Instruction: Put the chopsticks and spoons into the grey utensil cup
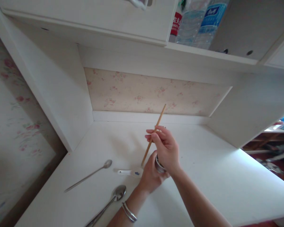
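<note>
My right hand (167,148) pinches a thin wooden chopstick (160,117) between thumb and fingers. The stick slants, with its upper end up and to the right and its lower end beside my left hand (151,176). That hand, with silver bangles at the wrist, is wrapped round a small round container (159,165); only part of its pale rim shows, and its inside is mostly hidden. Left of it lies a white ceramic spoon (126,172) with a blue pattern, partly covered by my hand. A long-handled metal spoon (87,177) and larger metal spoons (118,193) rest farther left.
The white desktop (198,176) is bounded by a side panel (59,82) on the left and another panel (257,107) on the right. Overhead, a cabinet shelf (236,58) holds plastic bottles (191,23). Flowered wallpaper (137,91) covers the back.
</note>
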`<state>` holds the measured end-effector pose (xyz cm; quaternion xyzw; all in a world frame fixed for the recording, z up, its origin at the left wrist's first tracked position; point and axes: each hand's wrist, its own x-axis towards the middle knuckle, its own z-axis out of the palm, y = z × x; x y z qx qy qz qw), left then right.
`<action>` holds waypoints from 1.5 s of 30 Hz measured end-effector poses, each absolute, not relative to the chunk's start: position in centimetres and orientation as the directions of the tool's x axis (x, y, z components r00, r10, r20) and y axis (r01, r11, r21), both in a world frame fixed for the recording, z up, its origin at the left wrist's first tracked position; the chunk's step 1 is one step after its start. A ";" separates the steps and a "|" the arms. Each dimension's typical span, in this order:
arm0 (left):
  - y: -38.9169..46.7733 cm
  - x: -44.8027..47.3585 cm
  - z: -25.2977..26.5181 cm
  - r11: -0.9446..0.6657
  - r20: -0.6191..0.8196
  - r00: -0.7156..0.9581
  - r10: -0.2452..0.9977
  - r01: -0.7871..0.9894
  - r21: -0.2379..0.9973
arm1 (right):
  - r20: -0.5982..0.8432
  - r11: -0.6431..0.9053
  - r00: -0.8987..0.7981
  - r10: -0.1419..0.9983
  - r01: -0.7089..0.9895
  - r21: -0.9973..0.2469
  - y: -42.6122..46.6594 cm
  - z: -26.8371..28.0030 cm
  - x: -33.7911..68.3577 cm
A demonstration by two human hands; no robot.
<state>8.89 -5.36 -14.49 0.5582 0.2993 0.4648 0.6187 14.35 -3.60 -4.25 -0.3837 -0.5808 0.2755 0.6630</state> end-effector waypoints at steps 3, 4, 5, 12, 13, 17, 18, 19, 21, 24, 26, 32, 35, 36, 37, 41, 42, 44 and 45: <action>-5.5 9.1 -14.2 -0.094 0.174 0.370 0.912 -0.225 0.970 | 0.548 0.585 0.356 0.757 0.003 -0.811 -3.8 -3.3 17.3; -5.5 9.1 -14.2 -0.099 0.175 0.367 0.913 -0.217 0.971 | 0.535 0.579 0.387 0.751 0.002 -0.815 -3.7 -3.2 18.4; -5.5 9.1 -14.3 -0.106 0.178 0.363 0.915 -0.210 0.972 | 0.512 0.561 0.409 0.756 0.000 -0.828 -3.5 -3.4 19.5; -5.2 9.2 -15.2 -0.125 0.194 0.348 0.917 -0.210 0.970 | 0.245 0.281 0.466 0.850 -0.006 -0.960 -2.9 -8.2 24.4; -5.1 9.2 -15.3 -0.126 0.195 0.341 0.920 -0.215 0.968 | 0.221 0.244 0.453 0.864 0.008 -0.970 -2.9 -9.0 24.6; -4.9 9.4 -15.8 -0.147 0.222 0.351 0.910 -0.227 0.963 | 0.180 0.131 0.373 0.910 0.153 -0.979 -3.2 -11.6 24.6; -4.8 9.4 -15.9 -0.155 0.229 0.359 0.905 -0.223 0.962 | 0.178 0.112 0.362 0.915 0.194 -0.975 -3.3 -11.9 24.5; -4.8 9.4 -16.0 -0.164 0.236 0.368 0.899 -0.216 0.962 | 0.174 0.097 0.354 0.919 0.225 -0.969 -3.4 -12.2 24.5; -4.7 9.4 -16.3 -0.182 0.246 0.385 0.889 -0.196 0.964 | 0.168 0.081 0.344 0.924 0.254 -0.964 -3.6 -12.4 24.4; -4.6 9.5 -16.4 -0.193 0.252 0.417 0.874 -0.179 0.965 | 0.153 0.084 0.304 0.940 0.229 -0.970 -3.9 -12.4 24.5; -4.6 9.5 -16.3 -0.181 0.246 0.436 0.866 -0.186 0.966 | 0.133 0.090 0.258 0.957 0.174 -0.981 -4.1 -12.5 24.7; -4.7 9.4 -15.7 -0.151 0.222 0.456 0.862 -0.187 0.971 | 0.108 0.113 0.057 0.992 -0.092 -0.989 -4.5 -15.1 26.0; -4.7 9.5 -15.1 -0.127 0.216 0.471 0.855 -0.214 0.968 | 0.129 0.124 -0.013 0.992 -0.201 -0.972 -4.6 -17.0 26.7; -4.8 9.5 -14.8 -0.122 0.220 0.480 0.849 -0.225 0.967 | 0.141 0.127 -0.050 0.989 -0.225 -0.966 -4.7 -17.3 26.8; -4.8 9.5 -14.5 -0.121 0.224 0.492 0.841 -0.232 0.965 | 0.153 0.126 -0.097 0.984 -0.242 -0.962 -4.8 -17.5 26.9; -5.0 9.5 -13.6 -0.131 0.208 0.497 0.842 -0.185 0.974 | 0.163 0.107 -0.246 0.956 -0.226 -0.968 -5.1 -16.9 26.9; -5.0 9.5 -13.5 -0.141 0.205 0.486 0.849 -0.165 0.976 | 0.163 0.109 -0.255 0.953 -0.213 -0.971 -5.2 -16.6 26.8; -5.1 9.3 -13.4 -0.179 0.216 0.471 0.855 -0.122 0.976 | 0.167 0.119 -0.255 0.953 -0.191 -0.974 -5.2 -16.3 26.7; -5.2 9.1 -13.4 -0.207 0.226 0.472 0.852 -0.093 0.974 | 0.170 0.126 -0.253 0.952 -0.182 -0.975 -5.2 -16.2 26.6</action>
